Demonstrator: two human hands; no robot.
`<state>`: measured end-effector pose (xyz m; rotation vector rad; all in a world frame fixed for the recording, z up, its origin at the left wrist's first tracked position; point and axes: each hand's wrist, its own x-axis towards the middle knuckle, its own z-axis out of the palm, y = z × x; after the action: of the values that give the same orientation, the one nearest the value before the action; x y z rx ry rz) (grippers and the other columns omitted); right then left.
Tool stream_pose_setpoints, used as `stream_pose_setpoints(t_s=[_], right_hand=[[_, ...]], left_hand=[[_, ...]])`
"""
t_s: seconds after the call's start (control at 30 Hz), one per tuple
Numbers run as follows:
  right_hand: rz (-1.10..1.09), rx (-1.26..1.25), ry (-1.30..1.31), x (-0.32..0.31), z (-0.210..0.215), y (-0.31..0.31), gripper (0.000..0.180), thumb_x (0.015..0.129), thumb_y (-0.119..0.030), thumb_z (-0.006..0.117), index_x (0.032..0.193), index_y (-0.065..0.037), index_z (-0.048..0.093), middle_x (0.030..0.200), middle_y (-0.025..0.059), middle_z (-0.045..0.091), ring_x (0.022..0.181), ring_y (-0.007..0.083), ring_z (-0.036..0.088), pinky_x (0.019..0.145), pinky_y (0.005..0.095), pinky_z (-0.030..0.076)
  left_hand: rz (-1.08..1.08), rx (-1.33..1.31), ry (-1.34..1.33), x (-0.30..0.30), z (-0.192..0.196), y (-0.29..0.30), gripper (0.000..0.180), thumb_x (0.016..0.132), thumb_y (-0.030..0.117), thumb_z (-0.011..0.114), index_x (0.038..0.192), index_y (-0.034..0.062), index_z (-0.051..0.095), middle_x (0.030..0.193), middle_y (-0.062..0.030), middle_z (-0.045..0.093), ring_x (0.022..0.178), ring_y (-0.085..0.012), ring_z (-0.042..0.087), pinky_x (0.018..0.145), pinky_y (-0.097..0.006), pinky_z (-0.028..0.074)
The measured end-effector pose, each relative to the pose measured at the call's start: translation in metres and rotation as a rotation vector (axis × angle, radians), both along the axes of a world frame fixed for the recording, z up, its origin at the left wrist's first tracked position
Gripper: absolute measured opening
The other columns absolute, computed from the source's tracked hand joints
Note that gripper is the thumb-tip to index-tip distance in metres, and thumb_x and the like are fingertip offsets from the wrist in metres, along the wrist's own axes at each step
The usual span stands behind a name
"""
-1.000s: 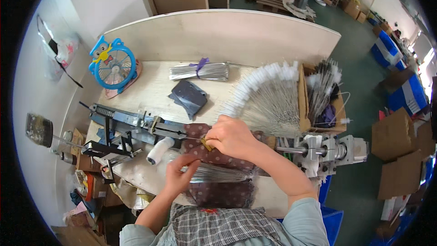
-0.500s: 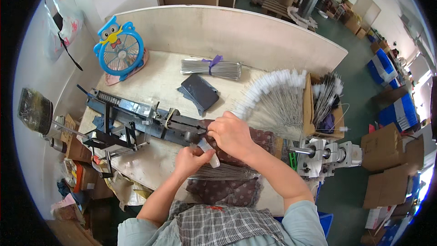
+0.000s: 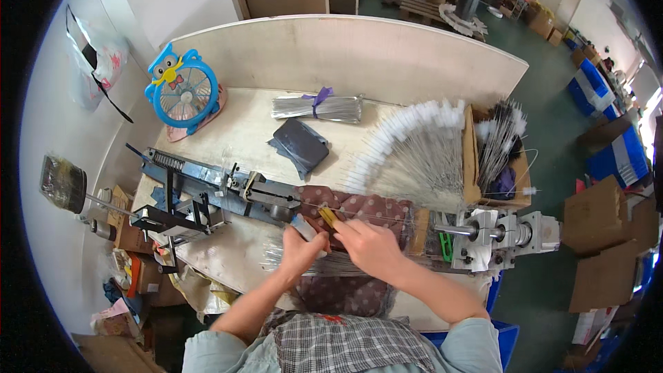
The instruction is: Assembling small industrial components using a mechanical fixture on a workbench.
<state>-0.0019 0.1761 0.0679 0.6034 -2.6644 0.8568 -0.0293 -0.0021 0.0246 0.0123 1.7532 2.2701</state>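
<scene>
Thin wire [image 3: 373, 215] runs left-right across the dotted cloth [image 3: 359, 208], long axis along the black machine rail [image 3: 207, 179]. Right hand [image 3: 369, 245] pinches it from just below, fingers together; left hand [image 3: 302, 249] clamps a small grey piece [image 3: 302, 226] beside it. Loose wires [image 3: 276, 259] lie on the tabletop [image 3: 235, 131] below.
</scene>
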Motion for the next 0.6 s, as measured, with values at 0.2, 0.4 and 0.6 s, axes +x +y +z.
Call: stream_pose_setpoints(t_s=[0.2, 0.4, 0.6], right_hand=[[-0.008, 0.16, 0.045, -0.025, -0.04, -0.025, 0.014, 0.077, -0.015, 0.061, 0.085, -0.004, 0.061, 0.078, 0.0063, 0.055, 0.073, 0.0211, 0.061, 0.058, 0.033, 0.051], [0.045, 0.052, -0.086, -0.007, -0.005, -0.007, 0.015, 0.076, -0.018, 0.068, 0.081, -0.007, 0.059, 0.077, 0.0069, 0.054, 0.072, 0.0241, 0.061, 0.059, 0.0338, 0.051], [0.055, 0.036, -0.119, -0.01, -0.007, -0.014, 0.016, 0.077, -0.018, 0.068, 0.084, -0.006, 0.061, 0.079, 0.0094, 0.055, 0.07, 0.0287, 0.06, 0.059, 0.036, 0.049]], left_hand=[[-0.213, -0.624, 0.151, -0.007, 0.014, -0.027, 0.021, 0.076, 0.015, 0.07, 0.072, 0.0019, 0.054, 0.068, -0.0049, 0.059, 0.064, -0.0109, 0.055, 0.057, -0.028, 0.045], [0.363, 0.081, -0.307, 0.004, -0.017, -0.131, 0.033, 0.087, 0.032, 0.062, 0.104, 0.0049, 0.053, 0.082, -0.0046, 0.057, 0.068, -0.0148, 0.056, 0.061, -0.028, 0.047], [0.54, 0.305, -0.441, 0.005, -0.029, -0.199, 0.031, 0.085, 0.039, 0.062, 0.093, 0.0096, 0.06, 0.081, 0.0012, 0.06, 0.072, -0.0125, 0.057, 0.068, -0.029, 0.047]])
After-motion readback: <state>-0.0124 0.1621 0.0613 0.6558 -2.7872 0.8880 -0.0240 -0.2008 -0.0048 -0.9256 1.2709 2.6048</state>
